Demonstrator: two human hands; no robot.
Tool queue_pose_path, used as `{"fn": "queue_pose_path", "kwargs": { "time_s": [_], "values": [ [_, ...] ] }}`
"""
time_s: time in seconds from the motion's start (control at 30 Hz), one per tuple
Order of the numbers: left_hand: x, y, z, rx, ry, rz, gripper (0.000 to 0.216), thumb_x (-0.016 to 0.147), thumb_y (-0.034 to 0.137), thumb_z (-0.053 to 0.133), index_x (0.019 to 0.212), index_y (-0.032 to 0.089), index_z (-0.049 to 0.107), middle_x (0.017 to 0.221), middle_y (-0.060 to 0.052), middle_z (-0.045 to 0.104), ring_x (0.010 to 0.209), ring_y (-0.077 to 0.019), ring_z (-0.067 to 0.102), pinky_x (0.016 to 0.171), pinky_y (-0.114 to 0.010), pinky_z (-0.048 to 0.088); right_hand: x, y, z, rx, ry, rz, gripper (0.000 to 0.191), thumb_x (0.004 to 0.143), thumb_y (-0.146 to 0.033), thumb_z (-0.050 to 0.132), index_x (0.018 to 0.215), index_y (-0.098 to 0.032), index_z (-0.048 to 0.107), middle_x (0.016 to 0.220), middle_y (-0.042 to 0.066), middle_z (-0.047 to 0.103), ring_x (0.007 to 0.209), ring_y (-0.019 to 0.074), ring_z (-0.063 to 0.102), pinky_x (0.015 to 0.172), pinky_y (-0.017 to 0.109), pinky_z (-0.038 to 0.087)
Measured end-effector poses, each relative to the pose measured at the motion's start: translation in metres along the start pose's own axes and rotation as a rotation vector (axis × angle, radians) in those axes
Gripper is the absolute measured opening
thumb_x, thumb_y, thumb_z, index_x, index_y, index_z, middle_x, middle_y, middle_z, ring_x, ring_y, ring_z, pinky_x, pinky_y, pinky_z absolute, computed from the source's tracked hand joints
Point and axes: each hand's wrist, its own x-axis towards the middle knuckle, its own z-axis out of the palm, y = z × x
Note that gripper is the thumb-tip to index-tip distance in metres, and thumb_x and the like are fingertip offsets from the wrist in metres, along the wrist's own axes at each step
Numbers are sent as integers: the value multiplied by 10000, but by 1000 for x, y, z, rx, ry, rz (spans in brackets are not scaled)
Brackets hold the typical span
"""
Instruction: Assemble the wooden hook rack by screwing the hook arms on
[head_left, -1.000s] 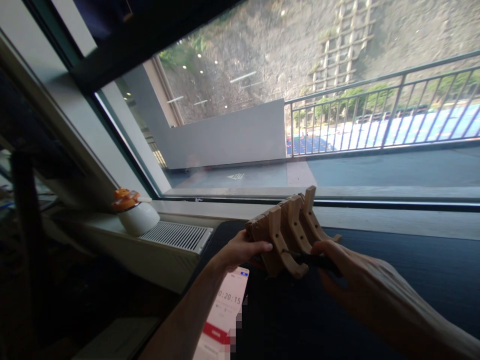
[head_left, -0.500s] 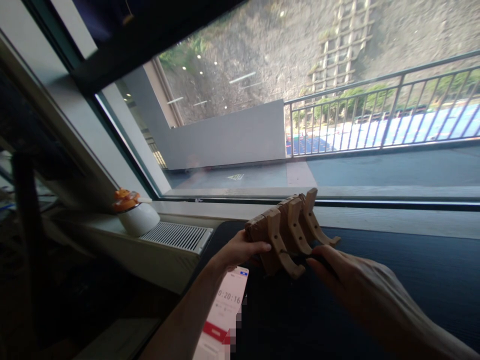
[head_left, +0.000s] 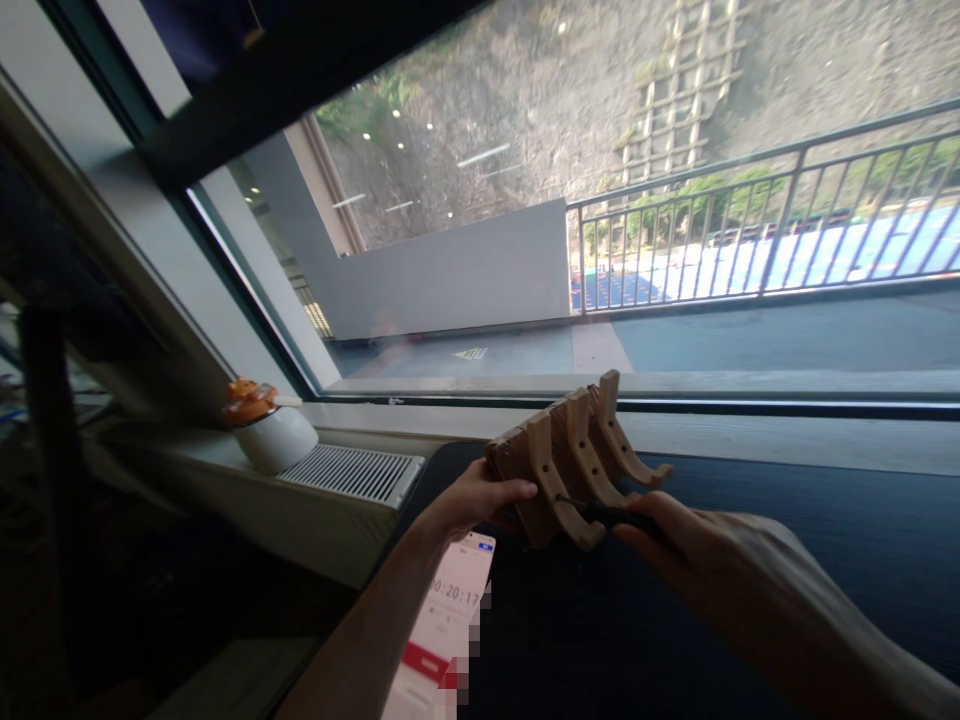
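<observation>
My left hand (head_left: 476, 500) is closed around the near end of a brown wooden hook rack (head_left: 517, 456), its thumb lying along the front beside the nearest hook. Three paler wooden hooks (head_left: 543, 458) stand out from the board, each with dark screw holes. Fingers of my right hand (head_left: 679, 535) wrap the black handle of a screwdriver (head_left: 619, 516). The screwdriver's thin shaft points left, with its tip at the lower hole of the nearest hook. The rack is held tilted above a dark table (head_left: 825, 530).
A phone (head_left: 450, 600) showing a running timer lies under my left forearm. On the sill to the left sit a white pot with an orange top (head_left: 274, 435) and a vent grille (head_left: 352, 472). A large window (head_left: 465, 270) rises behind the table, with a railing outside.
The rack has shifted slightly left and up in my left hand. The screwdriver has come left, with its shaft now in view at the nearest hook. The phone's timer has advanced.
</observation>
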Motion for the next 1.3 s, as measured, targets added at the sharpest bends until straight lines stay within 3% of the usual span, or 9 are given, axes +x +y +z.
{"fn": "queue_pose_path", "kwargs": {
  "time_s": [0.13, 0.3, 0.47, 0.57, 0.73, 0.9, 1.07, 1.13, 1.3],
  "values": [
    [-1, 1, 2, 18, 18, 5, 692, 667, 397, 907, 1263, 145, 659, 1137, -143, 743, 1037, -343, 710, 759, -415, 630, 2, 0, -1, -19, -28, 82, 283, 992, -314, 466, 743, -251, 585, 504, -35, 660, 412, 206, 669, 410, 300, 301],
    [-4, 3, 2, -15, -19, 41, 654, 695, 398, 889, 1262, 159, 667, 1140, -128, 746, 1045, -337, 709, 807, -432, 625, -2, -3, 2, 173, -79, 139, 274, 995, -306, 447, 1209, -246, 607, 935, 31, 802, 712, 214, 771, 539, 279, 491],
    [-3, 2, 3, -15, 2, 18, 665, 672, 414, 897, 1240, 151, 675, 1142, -131, 742, 1034, -339, 710, 762, -423, 632, -6, -8, 4, 186, -114, 64, 318, 950, -184, 428, 1195, -257, 617, 1123, 61, 766, 796, 200, 762, 599, 275, 521],
    [-1, 1, 3, -4, 17, 1, 654, 663, 420, 897, 1212, 133, 684, 1133, -139, 745, 1014, -335, 715, 716, -385, 628, -3, -9, 2, 165, -45, -2, 280, 986, -204, 395, 1123, -246, 637, 1025, 55, 790, 671, 179, 754, 497, 252, 463],
    [-1, 2, 5, 32, 53, -3, 652, 652, 393, 899, 1208, 130, 685, 1104, -141, 754, 979, -325, 723, 661, -340, 607, -1, -7, 7, 81, -5, 39, 193, 995, -275, 434, 958, -240, 621, 587, -35, 714, 413, 177, 667, 394, 270, 316],
    [-4, 8, 8, 91, 79, -3, 602, 629, 360, 912, 1149, 127, 718, 1057, -131, 765, 966, -323, 724, 670, -335, 594, 1, -2, 10, -62, 37, 89, 388, 1023, -366, 388, 684, -249, 536, 409, -28, 581, 325, 203, 603, 399, 305, 210],
    [-4, 5, 5, 16, 16, 19, 620, 665, 391, 899, 1197, 146, 695, 1110, -129, 751, 1009, -330, 715, 719, -379, 616, -2, -3, 7, 93, -36, 114, 147, 952, -299, 502, 1006, -251, 631, 701, -14, 753, 527, 197, 713, 447, 267, 373],
    [-3, 4, 4, -5, 22, 10, 648, 656, 399, 902, 1205, 136, 682, 1117, -138, 746, 1011, -337, 713, 703, -383, 619, -5, -4, 6, 109, -55, 95, 259, 881, -228, 547, 1134, -251, 601, 848, 6, 786, 615, 207, 744, 487, 264, 439],
    [-4, 8, 8, 12, 25, -1, 683, 649, 409, 897, 1217, 104, 672, 1112, -163, 744, 1004, -341, 713, 660, -351, 604, -7, -6, 2, 52, -107, 44, 248, 924, -146, 459, 1085, -241, 622, 964, 57, 792, 728, 234, 771, 487, 283, 453]
  ]
}}
